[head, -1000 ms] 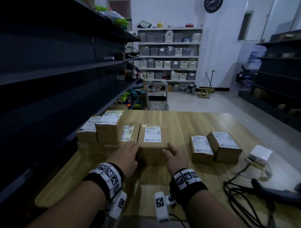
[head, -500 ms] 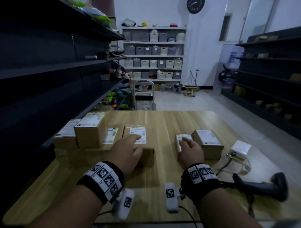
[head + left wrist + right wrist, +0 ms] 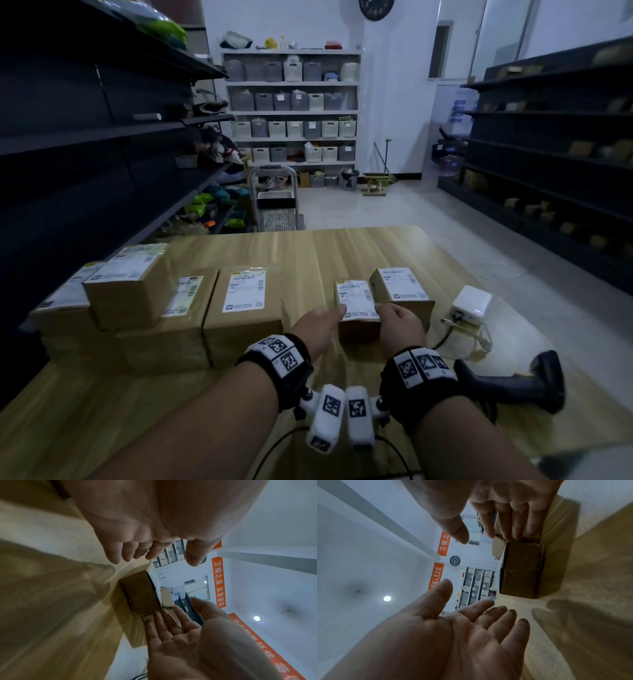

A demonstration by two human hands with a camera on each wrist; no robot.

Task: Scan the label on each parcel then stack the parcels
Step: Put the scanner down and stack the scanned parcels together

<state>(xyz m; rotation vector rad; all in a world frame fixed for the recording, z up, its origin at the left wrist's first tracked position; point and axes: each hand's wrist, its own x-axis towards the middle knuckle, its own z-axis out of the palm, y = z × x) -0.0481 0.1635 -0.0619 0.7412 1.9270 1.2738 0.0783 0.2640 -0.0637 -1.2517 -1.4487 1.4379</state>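
Note:
A small brown parcel [image 3: 356,308] with a white label lies on the wooden table [image 3: 342,253] between my hands. My right hand [image 3: 390,313] is open, its straight fingers [image 3: 513,534] touching the parcel's [image 3: 522,569] right side. My left hand [image 3: 329,317] is open at the left side. In the left wrist view its fingers [image 3: 120,555] hang a little short of the parcel [image 3: 142,595]. A second small labelled parcel [image 3: 400,291] stands just right of the first. Several larger labelled parcels [image 3: 239,308] are stacked at the left.
A black handheld scanner [image 3: 513,387] lies on the table at my right with its cable. A white box [image 3: 472,305] sits beyond it. Dark shelving [image 3: 85,137] runs along the table's left edge. A cart [image 3: 275,205] stands past the far edge.
Both hands have left the larger parcel beside the stack and moved right to the small parcel. The right hand reached it first, then the left followed.

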